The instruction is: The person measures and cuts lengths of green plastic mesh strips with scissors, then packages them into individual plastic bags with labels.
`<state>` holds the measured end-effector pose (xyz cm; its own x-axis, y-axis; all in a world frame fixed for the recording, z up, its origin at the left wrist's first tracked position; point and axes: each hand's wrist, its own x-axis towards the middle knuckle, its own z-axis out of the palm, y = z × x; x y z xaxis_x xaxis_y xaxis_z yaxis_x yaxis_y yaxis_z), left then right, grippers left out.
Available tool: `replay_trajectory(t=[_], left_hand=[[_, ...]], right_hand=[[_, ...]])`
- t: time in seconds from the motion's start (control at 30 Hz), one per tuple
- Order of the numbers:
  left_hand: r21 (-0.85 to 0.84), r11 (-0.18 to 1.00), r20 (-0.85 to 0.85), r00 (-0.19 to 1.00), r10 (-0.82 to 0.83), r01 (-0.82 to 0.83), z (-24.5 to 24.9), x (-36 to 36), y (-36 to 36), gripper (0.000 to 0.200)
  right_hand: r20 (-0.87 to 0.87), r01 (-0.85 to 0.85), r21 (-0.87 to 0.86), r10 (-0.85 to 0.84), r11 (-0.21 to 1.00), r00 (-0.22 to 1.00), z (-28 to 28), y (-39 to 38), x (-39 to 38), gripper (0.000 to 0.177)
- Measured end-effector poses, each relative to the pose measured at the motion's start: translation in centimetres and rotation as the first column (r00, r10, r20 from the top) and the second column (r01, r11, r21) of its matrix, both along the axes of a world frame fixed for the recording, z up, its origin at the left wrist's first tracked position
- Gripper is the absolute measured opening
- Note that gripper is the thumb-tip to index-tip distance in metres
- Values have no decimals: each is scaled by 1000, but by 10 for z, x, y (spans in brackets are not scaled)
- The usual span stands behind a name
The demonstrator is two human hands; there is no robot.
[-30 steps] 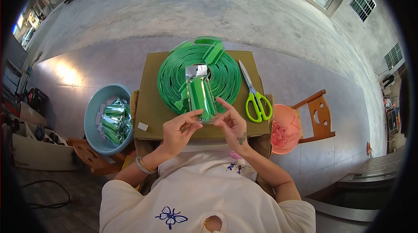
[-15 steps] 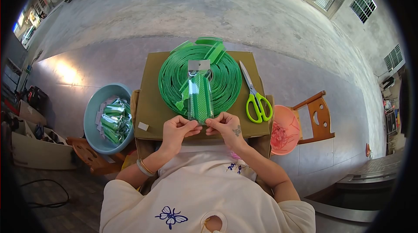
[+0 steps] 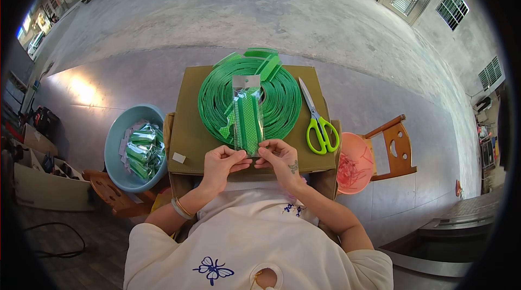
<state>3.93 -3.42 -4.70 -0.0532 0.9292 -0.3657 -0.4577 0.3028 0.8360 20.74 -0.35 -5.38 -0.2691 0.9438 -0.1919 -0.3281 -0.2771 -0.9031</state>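
Between my hands is a clear plastic packet (image 3: 248, 119) with green polka-dot ribbon inside and a silvery top strip with a hang hole. My left hand (image 3: 221, 166) pinches its lower left corner with thumb and finger. At the lower right corner, my right hand (image 3: 279, 163) pinches the packet the same way. The packet's upper part lies in front of a large coil of green ribbon (image 3: 282, 108), whose loose ends stick up at the back. Green-handled scissors (image 3: 322, 132) lie to the right of the coil, blades pointing away from me.
A brown box-like table (image 3: 190, 94) bears the coil, with a small white piece (image 3: 178, 157) near its left front corner. At left, a blue basin (image 3: 116, 165) holds several filled packets. A pink basin (image 3: 362, 186) with reddish scraps rests by a wooden chair (image 3: 399, 149) at right.
The packet has tilted slightly, and my right hand's fingers have shifted a little at its lower corner. Both hands keep their pinch; the coil and scissors stay in place.
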Motion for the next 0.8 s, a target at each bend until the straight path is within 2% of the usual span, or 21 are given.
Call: replay_trajectory(t=[0.07, 0.17, 0.27, 0.37, 0.47, 0.57, 0.67, 0.77, 0.8], left_hand=[[2, 1000, -2, 1000, 1, -1, -1, 0, 0, 10], [18, 1000, -8, 1000, 0, 0, 0, 0, 1, 10], [67, 997, -66, 997, -37, 41, 0, 1, -1, 12], [159, 978, -147, 983, -113, 136, 3, 5, -4, 13], [204, 975, -117, 991, -65, 88, 5, 6, -3, 14], [175, 985, 65, 998, -16, 5, 18, 4, -2, 16], [142, 981, -49, 991, -128, 134, 26, 7, 2, 18], [168, 901, -458, 841, -287, 399, 25, 3, 4, 19], [190, 899, -458, 846, -274, 395, 26, 1, 5, 18]], right_hand=[[43, 0, -13, 1, 1000, 999, 6, -3, 0, 12], [28, 97, 40, -98, 994, 995, 7, -3, -2, 13], [12, 95, 7, -95, 995, 995, 9, 2, 0, 12], [168, 33, 96, -49, 995, 985, 4, 6, 2, 17], [39, 136, 114, -141, 984, 989, 17, 1, -3, 23], [67, 203, 271, -229, 941, 971, 20, -1, -1, 25], [194, 117, 329, -189, 937, 963, 29, -7, 1, 25], [191, 92, 372, -174, 923, 966, 31, -9, -2, 23], [156, 112, 371, -180, 922, 971, 30, -7, -2, 20]])
